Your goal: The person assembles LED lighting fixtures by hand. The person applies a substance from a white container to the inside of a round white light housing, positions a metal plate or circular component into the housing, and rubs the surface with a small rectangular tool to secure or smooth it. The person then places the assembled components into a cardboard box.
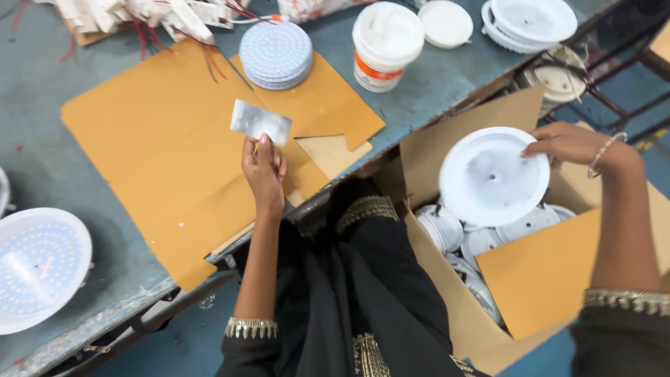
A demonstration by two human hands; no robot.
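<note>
My left hand [264,171] pinches the lower edge of a small silvery rectangular plate [260,122] and holds it up over the flattened brown cardboard [160,153] on the bench. My right hand [569,143] grips the right rim of a round white lamp housing [492,174], held above an open cardboard box [447,279] at my right. The box holds several more white round housings [481,241].
A stack of round white LED boards [276,52] lies on the cardboard, a white tub [385,42] beside it. More white housings [530,21] sit at the far right. An assembled LED dish [38,269] rests at the left. Red-wired parts [146,17] pile at the back.
</note>
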